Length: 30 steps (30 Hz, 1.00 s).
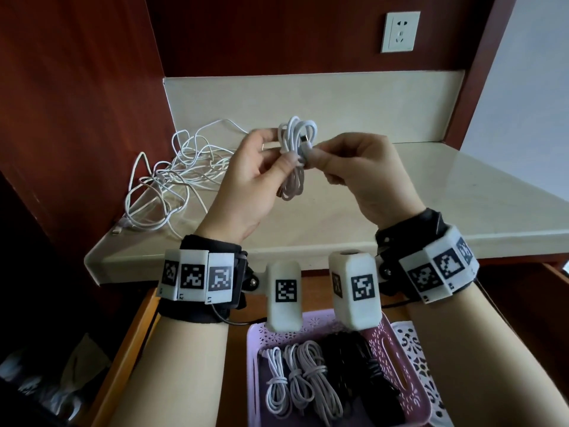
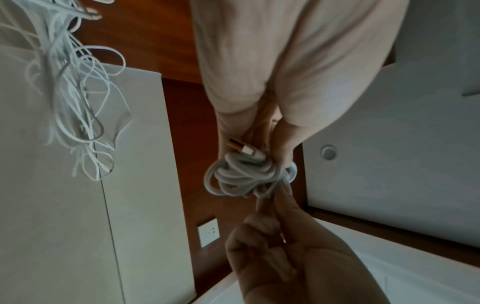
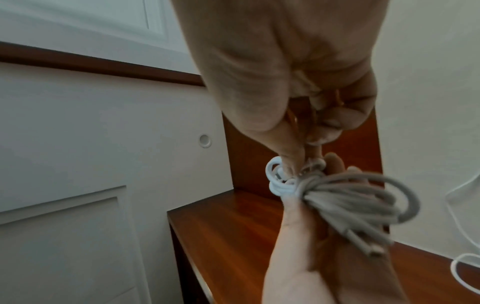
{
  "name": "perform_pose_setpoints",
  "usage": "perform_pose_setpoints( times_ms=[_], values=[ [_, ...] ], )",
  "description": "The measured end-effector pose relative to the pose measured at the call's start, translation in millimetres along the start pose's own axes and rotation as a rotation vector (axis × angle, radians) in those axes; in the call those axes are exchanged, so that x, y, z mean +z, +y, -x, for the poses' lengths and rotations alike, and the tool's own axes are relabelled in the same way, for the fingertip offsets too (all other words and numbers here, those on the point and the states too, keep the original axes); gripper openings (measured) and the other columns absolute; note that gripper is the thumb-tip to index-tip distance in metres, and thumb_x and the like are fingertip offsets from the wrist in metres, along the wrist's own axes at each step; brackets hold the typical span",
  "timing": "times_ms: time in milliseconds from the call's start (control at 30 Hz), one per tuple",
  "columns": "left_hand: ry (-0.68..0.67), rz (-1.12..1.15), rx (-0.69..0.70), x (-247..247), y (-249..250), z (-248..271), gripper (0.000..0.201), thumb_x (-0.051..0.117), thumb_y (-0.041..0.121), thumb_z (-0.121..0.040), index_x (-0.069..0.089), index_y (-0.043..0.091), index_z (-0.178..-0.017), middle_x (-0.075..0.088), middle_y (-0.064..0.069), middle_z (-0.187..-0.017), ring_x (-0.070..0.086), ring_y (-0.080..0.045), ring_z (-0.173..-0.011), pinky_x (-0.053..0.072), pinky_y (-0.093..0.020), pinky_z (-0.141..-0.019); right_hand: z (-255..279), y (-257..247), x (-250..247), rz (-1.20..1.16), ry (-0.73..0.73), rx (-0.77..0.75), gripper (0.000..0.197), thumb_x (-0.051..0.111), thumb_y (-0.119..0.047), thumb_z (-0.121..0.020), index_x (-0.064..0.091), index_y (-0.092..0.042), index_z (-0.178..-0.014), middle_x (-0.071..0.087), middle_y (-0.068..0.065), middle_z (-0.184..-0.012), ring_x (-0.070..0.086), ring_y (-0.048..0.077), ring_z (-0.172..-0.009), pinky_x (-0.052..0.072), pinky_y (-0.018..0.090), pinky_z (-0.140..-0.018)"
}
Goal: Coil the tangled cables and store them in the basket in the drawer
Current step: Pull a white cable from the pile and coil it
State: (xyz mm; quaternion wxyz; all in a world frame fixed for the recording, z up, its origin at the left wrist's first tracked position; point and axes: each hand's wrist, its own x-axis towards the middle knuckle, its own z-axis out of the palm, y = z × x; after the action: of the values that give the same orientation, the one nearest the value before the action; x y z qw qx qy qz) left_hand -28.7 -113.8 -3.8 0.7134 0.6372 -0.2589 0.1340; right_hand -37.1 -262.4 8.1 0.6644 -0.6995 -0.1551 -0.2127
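Midway through the job, the left hand (image 1: 246,177) grips a coiled white cable (image 1: 295,140) at its waist above the table (image 1: 400,192), while the right hand (image 1: 363,171) pinches the cable's loose end by the plug against the bundle, apparently tucking in the last wrap. Below the wrists, the pink basket (image 1: 254,365) sits in the open drawer (image 1: 135,343) and already holds three tied white coils (image 1: 301,380) and what looks like a dark bundle (image 1: 354,359) beside them. Further out, at the table's left rear corner, a tangle of white cables (image 1: 172,180) lies untouched, so by the look of it several cables remain to be separated, coiled and stored after this one goes in.
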Motion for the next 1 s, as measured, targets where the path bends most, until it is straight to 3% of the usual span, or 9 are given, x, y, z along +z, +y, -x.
perform_pose_setpoints(
  times_ms=[100, 233, 333, 467, 667, 767, 833, 1000],
  values=[
    [0.003, 0.027, -0.002, 2, 6, 1, 0.018, 0.05, 0.0, -0.095, 0.047, 0.014, -0.107, 0.071, 0.001, -0.075, 0.061, -0.026, -0.076, 0.049, -0.031, -0.065, 2, -6, 6, -0.004, 0.053, -0.049, 0.016, 0.071, -0.015, -0.083, 0.066, -0.002, -0.075, 0.066, 0.007, -0.067, 0.052, 0.006, -0.051, 0.04, 0.017, -0.052],
    [0.008, 0.104, -0.024, 3, 5, 2, 0.022, 0.048, 0.001, -0.096, 0.047, 0.006, -0.118, 0.067, -0.014, -0.092, 0.059, -0.033, -0.088, 0.047, -0.038, -0.072, 3, -2, 19, 0.067, 0.123, -0.084, 0.025, 0.066, -0.026, -0.088, 0.056, -0.013, -0.069, 0.064, 0.008, -0.078, 0.058, 0.008, -0.057, 0.042, 0.02, -0.052],
    [-0.005, 0.14, -0.024, 1, 6, 2, 0.024, 0.048, 0.001, -0.096, 0.049, 0.001, -0.12, 0.067, -0.012, -0.093, 0.061, -0.028, -0.087, 0.049, -0.033, -0.07, 4, -2, 21, 0.026, 0.101, -0.075, 0.029, 0.063, -0.027, -0.09, 0.051, -0.01, -0.071, 0.062, 0.008, -0.07, 0.055, 0.016, -0.057, 0.042, 0.027, -0.048],
    [-0.009, 0.224, -0.051, -1, 7, 1, 0.016, 0.048, 0.0, -0.095, 0.053, 0.006, -0.109, 0.071, -0.003, -0.084, 0.067, -0.016, -0.076, 0.053, -0.026, -0.068, 3, -3, 16, -0.179, -0.009, 0.028, 0.028, 0.065, -0.024, -0.089, 0.049, -0.013, -0.069, 0.059, -0.001, -0.067, 0.051, 0.012, -0.06, 0.041, 0.027, -0.055],
    [-0.022, 0.275, -0.07, -3, 6, 1, 0.023, 0.047, -0.003, -0.094, 0.051, -0.003, -0.117, 0.066, -0.014, -0.094, 0.067, -0.017, -0.078, 0.053, -0.024, -0.068, 3, 1, 11, -0.392, -0.147, 0.144, 0.028, 0.059, -0.019, -0.09, 0.048, -0.012, -0.065, 0.051, 0.001, -0.067, 0.052, 0.01, -0.059, 0.041, 0.026, -0.063],
    [-0.039, 0.322, -0.102, -5, 6, 1, 0.02, 0.046, -0.003, -0.093, 0.054, -0.003, -0.111, 0.069, -0.014, -0.093, 0.068, -0.024, -0.082, 0.054, -0.028, -0.067, 0, 6, 6, -0.376, -0.208, 0.124, 0.022, 0.06, -0.02, -0.087, 0.05, -0.009, -0.07, 0.053, 0.001, -0.071, 0.054, 0.015, -0.066, 0.045, 0.03, -0.069],
    [-0.04, 0.344, -0.124, -4, 5, 2, 0.017, 0.045, -0.003, -0.093, 0.056, -0.001, -0.106, 0.071, -0.01, -0.086, 0.069, -0.022, -0.077, 0.055, -0.028, -0.065, -1, 6, 3, -0.298, -0.211, 0.108, 0.02, 0.062, -0.021, -0.084, 0.052, -0.006, -0.074, 0.055, 0.002, -0.076, 0.054, 0.018, -0.07, 0.046, 0.033, -0.071],
    [-0.041, 0.291, -0.095, -2, 5, 3, 0.019, 0.045, -0.003, -0.094, 0.056, 0.001, -0.11, 0.07, -0.009, -0.087, 0.068, -0.019, -0.079, 0.057, -0.029, -0.07, -3, 2, 3, -0.208, -0.131, 0.047, 0.019, 0.068, -0.012, -0.082, 0.055, -0.002, -0.072, 0.058, 0.004, -0.074, 0.057, 0.018, -0.06, 0.048, 0.026, -0.059]
  ],
)
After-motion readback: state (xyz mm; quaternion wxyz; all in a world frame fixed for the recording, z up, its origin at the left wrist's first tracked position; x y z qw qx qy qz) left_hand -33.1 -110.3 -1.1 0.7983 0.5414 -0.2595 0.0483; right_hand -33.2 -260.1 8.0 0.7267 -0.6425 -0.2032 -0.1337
